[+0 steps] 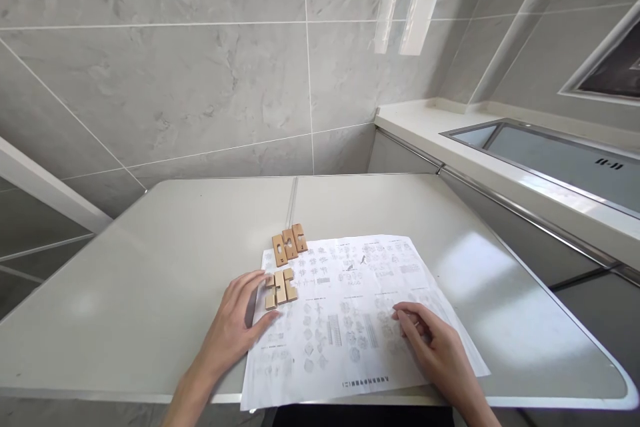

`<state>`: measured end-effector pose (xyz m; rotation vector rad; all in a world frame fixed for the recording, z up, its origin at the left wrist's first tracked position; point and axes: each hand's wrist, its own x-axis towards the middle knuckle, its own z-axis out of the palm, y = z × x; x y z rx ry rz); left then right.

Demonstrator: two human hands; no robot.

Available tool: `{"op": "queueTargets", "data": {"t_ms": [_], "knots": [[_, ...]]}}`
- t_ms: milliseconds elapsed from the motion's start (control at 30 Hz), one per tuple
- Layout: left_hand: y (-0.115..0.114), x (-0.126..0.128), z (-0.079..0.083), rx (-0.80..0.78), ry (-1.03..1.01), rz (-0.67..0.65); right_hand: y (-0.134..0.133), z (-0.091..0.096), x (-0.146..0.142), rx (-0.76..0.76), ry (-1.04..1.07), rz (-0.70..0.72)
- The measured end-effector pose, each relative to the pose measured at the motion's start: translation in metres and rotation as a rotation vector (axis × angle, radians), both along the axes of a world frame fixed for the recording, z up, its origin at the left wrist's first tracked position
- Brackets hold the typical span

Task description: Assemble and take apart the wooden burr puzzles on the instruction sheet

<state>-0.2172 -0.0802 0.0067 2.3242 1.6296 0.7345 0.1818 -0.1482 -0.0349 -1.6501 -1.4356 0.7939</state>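
A printed instruction sheet [360,320] lies on the pale table [165,260]. Two groups of notched wooden puzzle pieces sit at its upper left: a near group [281,287] and a far group [289,244]. My left hand [240,320] rests open on the table, its fingertips touching the near group. My right hand [430,340] lies on the sheet with its fingers loosely curled and nothing visible in them.
A grey tiled wall rises behind the table. A white counter [450,133] with a steel sink [560,153] runs along the right. The table has a centre seam [291,203] and a rounded front right corner.
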Motion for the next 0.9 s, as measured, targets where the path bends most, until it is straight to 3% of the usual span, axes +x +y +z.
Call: {"op": "queueTargets", "data": {"t_ms": [133, 467, 900], "knots": [[-0.011, 0.002, 0.004, -0.042, -0.142, 0.128, 0.001, 0.002, -0.003, 0.004, 0.037, -0.026], [-0.008, 0.011, -0.003, -0.056, 0.060, 0.017, 0.003, -0.001, 0.000, -0.033, 0.038, -0.006], [-0.006, 0.014, 0.001, -0.128, 0.047, 0.074, 0.003, 0.002, 0.001, -0.037, 0.031, -0.001]]}}
